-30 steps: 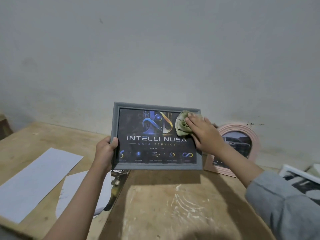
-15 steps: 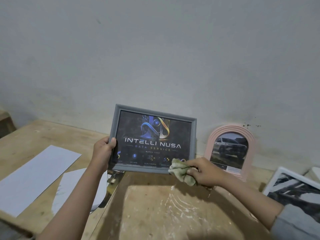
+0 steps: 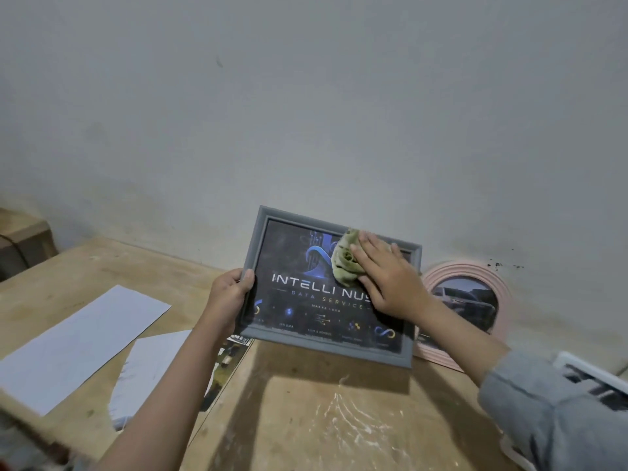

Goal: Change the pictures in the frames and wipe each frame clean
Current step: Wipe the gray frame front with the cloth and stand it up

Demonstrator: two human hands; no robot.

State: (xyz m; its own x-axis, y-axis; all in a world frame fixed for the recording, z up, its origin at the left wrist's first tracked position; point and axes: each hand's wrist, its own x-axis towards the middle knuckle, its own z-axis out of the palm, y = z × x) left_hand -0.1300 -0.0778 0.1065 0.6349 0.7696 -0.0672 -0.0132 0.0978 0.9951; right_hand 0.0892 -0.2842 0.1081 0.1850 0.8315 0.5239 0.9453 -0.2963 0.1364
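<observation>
A grey picture frame [image 3: 306, 341] with a dark "INTELLI NUSA" print is held upright and slightly tilted above the wooden table. My left hand [image 3: 229, 297] grips its left edge, thumb on the front. My right hand [image 3: 390, 283] presses a crumpled green cloth [image 3: 346, 261] flat against the glass near the upper right of the print. Behind it on the right, a pink arched frame [image 3: 475, 270] with a car picture leans against the wall, partly hidden by my right forearm.
Two white sheets of paper [image 3: 78, 341] lie on the left of the wooden table [image 3: 323, 419]. A photo print [image 3: 226, 362] peeks out below the grey frame. A white frame [image 3: 591, 372] lies at the right edge. A plain wall stands behind.
My right hand with the cloth went from the frame's top right down below its bottom edge, then back up onto the glass. The frame tilted slightly clockwise.
</observation>
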